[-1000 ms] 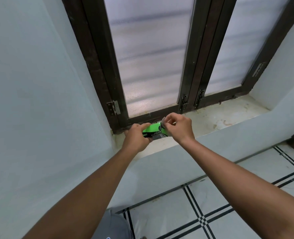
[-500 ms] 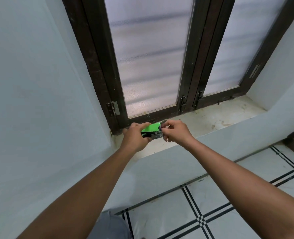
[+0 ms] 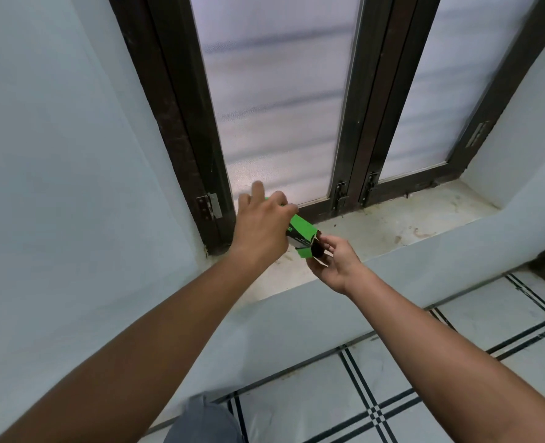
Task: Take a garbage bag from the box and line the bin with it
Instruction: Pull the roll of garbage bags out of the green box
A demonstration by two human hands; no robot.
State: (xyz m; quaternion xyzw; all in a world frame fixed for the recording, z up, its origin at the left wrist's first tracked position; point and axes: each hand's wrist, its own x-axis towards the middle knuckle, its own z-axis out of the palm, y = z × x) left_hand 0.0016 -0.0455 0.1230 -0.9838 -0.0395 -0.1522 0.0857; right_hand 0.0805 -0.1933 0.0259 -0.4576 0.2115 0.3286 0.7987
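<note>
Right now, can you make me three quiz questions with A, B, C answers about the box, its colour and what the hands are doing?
1. Where is the box?
A. on the floor
B. held above the window ledge
C. in a bin

2. What colour is the box mostly?
A. green
B. red
C. yellow

3. What state is the box's end in?
A. taped shut
B. crushed flat
C. open, something dark at the mouth

Answers:
B, the left hand holds it over the ledge.
A, its sides are bright green.
C, the right hand is at the open flap.

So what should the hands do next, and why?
Probably the right hand should pull the black bag roll out. The left hand holds the green box tilted over the sill, its flap is open, and the roll is already poking out at the right fingertips.
</note>
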